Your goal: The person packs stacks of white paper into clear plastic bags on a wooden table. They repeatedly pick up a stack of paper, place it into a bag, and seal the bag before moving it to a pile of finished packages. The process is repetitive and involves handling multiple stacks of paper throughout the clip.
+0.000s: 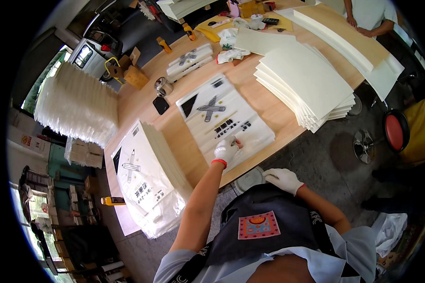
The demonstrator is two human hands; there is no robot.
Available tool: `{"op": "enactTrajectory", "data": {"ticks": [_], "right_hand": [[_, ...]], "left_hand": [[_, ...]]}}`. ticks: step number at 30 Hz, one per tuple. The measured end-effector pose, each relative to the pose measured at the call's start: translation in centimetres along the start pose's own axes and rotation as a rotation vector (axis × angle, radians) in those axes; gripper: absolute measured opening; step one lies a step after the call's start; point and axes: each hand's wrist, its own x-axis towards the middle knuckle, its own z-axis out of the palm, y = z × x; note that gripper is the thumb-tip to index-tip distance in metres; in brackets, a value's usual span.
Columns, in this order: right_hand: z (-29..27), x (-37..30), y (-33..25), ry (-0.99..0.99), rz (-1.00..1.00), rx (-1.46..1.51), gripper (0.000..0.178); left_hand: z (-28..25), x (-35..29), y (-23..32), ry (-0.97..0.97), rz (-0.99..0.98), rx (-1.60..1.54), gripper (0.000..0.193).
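My left hand (227,149), in a white knit glove with a red cuff, rests near the lower edge of a clear plastic bag (250,109) printed with crossed pencils. Its bare fingertips look pinched on the film. This bag lies flat on the wooden table (177,141) with white sheets inside. Off the table's near edge, my gloved right hand (284,181) hangs by my dark apron, fingers stretched out and holding nothing. Left of the bag is a thick stack of similar filled bags (148,175). A fanned pile of cream paper sheets (307,78) lies to the right.
Beyond the bag sit a black phone (160,105), a metal pot (162,86), folded printed bags (189,61) and white gloves (232,55). A tall stack of clear film (75,106) stands left. A co-worker's hand (363,31) rests on boards at far right. A round stool (250,179) is below.
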Motion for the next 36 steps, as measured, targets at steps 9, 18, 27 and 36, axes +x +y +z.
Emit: {"op": "enactTrajectory", "data": {"ticks": [9, 18, 27, 36], "right_hand": [[-0.9, 8.5, -2.2, -0.148, 0.242, 0.656, 0.047], [-2.0, 14.9, -3.0, 0.195, 0.103, -0.252, 0.05], [-6.7, 11.5, -9.0, 0.273, -0.206, 0.09, 0.035], [-3.7, 7.1, -3.6, 0.202, -0.312, -0.392, 0.017]], "left_hand": [[-3.1, 0.8, 0.7, -0.007, 0.072, 0.084, 0.02], [-7.8, 4.1, -0.9, 0.279, 0.33, -1.234, 0.005], [-3.4, -0.4, 10.8, 0.178, 0.664, -0.288, 0.037], [1.3, -9.6, 17.2, 0.001, 0.968, -0.03, 0.039]]}}
